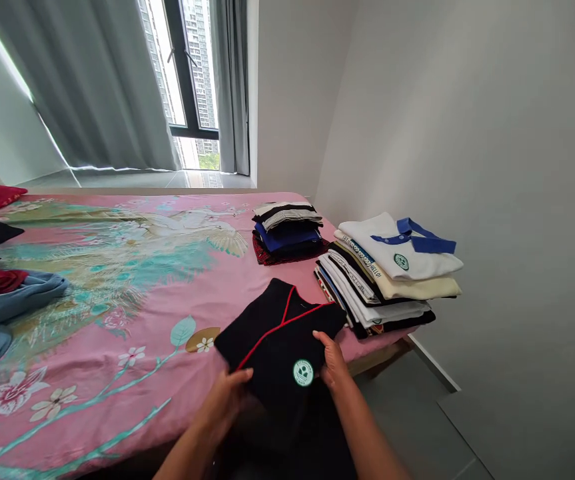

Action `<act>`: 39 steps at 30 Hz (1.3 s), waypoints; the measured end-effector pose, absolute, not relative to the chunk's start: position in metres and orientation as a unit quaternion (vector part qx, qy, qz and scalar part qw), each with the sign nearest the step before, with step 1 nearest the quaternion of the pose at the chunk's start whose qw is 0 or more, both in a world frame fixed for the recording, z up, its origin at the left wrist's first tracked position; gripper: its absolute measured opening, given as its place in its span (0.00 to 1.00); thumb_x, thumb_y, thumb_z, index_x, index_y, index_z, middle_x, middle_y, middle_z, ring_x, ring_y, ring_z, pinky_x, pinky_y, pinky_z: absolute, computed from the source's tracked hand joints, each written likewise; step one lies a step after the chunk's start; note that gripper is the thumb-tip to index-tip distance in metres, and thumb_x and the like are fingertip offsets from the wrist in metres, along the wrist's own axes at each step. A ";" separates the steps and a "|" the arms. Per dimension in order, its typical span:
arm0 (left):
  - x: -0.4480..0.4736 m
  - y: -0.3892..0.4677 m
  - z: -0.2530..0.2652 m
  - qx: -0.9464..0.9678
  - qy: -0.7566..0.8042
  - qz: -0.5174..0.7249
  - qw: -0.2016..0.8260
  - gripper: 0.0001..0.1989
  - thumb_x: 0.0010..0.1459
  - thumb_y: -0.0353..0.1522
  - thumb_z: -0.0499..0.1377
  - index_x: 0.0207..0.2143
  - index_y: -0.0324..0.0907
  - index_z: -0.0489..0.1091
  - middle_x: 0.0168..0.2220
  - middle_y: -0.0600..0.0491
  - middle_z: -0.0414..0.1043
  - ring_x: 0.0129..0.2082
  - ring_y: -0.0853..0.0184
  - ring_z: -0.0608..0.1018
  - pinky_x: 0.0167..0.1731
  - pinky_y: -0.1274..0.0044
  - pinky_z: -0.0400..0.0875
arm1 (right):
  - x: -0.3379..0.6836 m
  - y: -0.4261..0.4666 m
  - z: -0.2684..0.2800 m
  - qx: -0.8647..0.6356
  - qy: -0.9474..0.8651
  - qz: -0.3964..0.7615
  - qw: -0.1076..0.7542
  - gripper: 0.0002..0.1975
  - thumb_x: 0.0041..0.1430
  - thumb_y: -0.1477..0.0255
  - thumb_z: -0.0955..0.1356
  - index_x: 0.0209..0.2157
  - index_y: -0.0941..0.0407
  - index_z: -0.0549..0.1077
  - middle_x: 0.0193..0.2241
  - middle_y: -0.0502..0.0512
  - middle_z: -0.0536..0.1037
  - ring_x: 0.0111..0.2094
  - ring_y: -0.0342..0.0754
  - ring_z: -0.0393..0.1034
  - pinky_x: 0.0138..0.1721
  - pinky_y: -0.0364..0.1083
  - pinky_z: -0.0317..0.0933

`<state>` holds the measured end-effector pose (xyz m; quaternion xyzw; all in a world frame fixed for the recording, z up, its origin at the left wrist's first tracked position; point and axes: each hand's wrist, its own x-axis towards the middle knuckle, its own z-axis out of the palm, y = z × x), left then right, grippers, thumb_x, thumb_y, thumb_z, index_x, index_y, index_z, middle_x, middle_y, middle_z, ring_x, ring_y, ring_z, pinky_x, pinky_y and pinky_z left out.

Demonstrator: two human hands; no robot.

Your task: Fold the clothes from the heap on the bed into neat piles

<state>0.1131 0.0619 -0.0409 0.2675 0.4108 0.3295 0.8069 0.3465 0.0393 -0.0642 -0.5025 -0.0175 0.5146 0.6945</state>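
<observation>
Both hands hold a black V-neck top (pixel 272 353) with red trim and a round green-and-white badge on its chest. My left hand (pixel 230 393) grips its left edge, thumb on top and fingers hidden underneath. On the right edge, next to the badge, my right hand (pixel 332 363) pinches the cloth in the same way. The collar end rests over the bed's edge, while the lower part hangs toward me and blends into dark shadow. Just beyond my right hand stands a tall stack of folded shirts (pixel 367 287), topped by a white polo shirt (pixel 392 243) with a blue collar.
A lower pile of folded clothes (pixel 287 233) sits farther back on the pink floral bedsheet (pixel 142 373). Loose clothes, among them blue jeans (pixel 22 300), lie at the left. A wall (pixel 467 167) runs along the right; a curtained window (pixel 192 80) is behind.
</observation>
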 end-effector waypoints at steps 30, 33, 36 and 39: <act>0.193 0.172 -0.028 0.371 0.440 0.296 0.763 0.16 0.45 0.29 0.66 0.39 0.38 0.72 0.38 0.45 0.78 0.38 0.61 0.79 0.38 0.74 0.74 | 0.446 0.129 0.026 -0.637 -0.348 0.200 0.658 0.23 0.39 0.70 0.72 0.41 0.57 0.72 0.42 0.55 0.75 0.46 0.50 0.68 0.52 0.51 0.58; 0.192 0.174 -0.048 0.354 0.426 0.295 0.779 0.16 0.47 0.32 0.65 0.40 0.38 0.71 0.38 0.45 0.77 0.37 0.62 0.79 0.36 0.75 0.75 | 0.430 0.078 -0.019 -0.658 -0.314 0.245 0.639 0.19 0.41 0.68 0.72 0.39 0.56 0.72 0.35 0.53 0.76 0.36 0.48 0.70 0.39 0.48 0.67; 0.187 0.173 -0.049 0.341 0.415 0.290 0.792 0.17 0.48 0.32 0.65 0.42 0.39 0.71 0.38 0.46 0.77 0.36 0.63 0.80 0.33 0.76 0.75 | 0.418 0.037 -0.052 -0.698 -0.188 0.359 0.590 0.23 0.43 0.67 0.71 0.43 0.56 0.68 0.28 0.51 0.74 0.21 0.44 0.67 0.18 0.43 0.64; 0.188 0.176 -0.042 0.323 0.425 0.279 0.798 0.16 0.49 0.31 0.64 0.42 0.38 0.71 0.38 0.45 0.77 0.36 0.62 0.80 0.32 0.76 0.75 | 0.416 0.032 -0.061 -0.659 -0.117 0.458 0.585 0.23 0.47 0.63 0.71 0.44 0.55 0.65 0.29 0.53 0.75 0.19 0.44 0.69 0.13 0.41 0.62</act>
